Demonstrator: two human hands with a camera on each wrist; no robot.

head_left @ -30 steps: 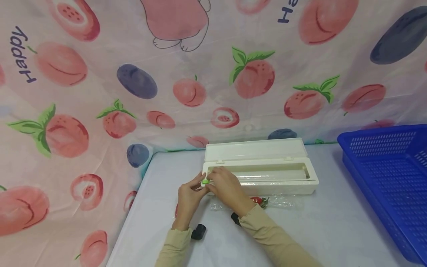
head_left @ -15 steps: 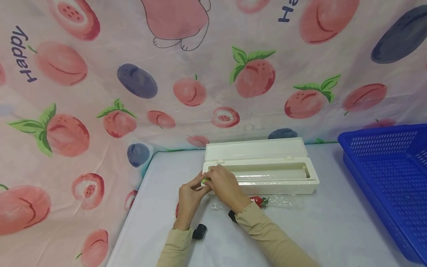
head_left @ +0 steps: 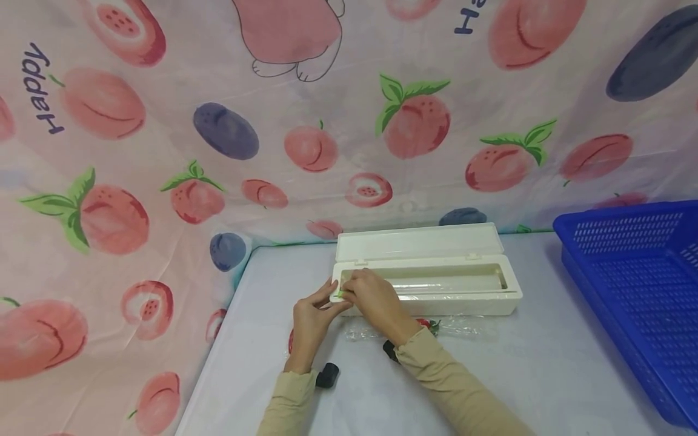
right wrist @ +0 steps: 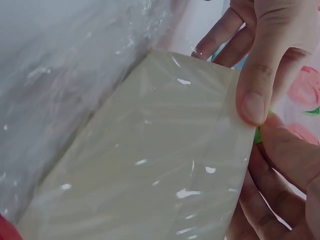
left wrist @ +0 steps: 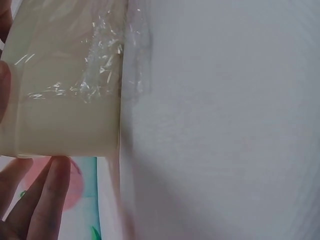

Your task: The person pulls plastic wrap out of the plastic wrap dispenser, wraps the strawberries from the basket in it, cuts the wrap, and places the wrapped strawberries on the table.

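Observation:
A white cling film dispenser (head_left: 458,306) stands with its lid up, a roll of clear film (head_left: 442,283) inside. Film also hangs over its front wall. My left hand (head_left: 312,318) grips the dispenser's left end. In the right wrist view its thumb (right wrist: 254,102) presses the front corner, and the left wrist view has its fingers (left wrist: 52,190) against the end face. My right hand (head_left: 376,300) pinches a small green slider (head_left: 340,294) on the front rim, near the left end. Fingers mostly hide the slider.
A red fruit with green leaves (head_left: 434,327) lies before the dispenser, partly behind my right forearm. Another red thing (head_left: 291,342) shows beside my left wrist. Clear film (head_left: 469,327) spreads on the table there. At right stands a blue basket (head_left: 605,339); a printed cloth (head_left: 403,200) hangs behind.
My right hand, with the green slider, has shifted slightly right along the dispenser's front rim. The left hand has stayed at the end of the dispenser.

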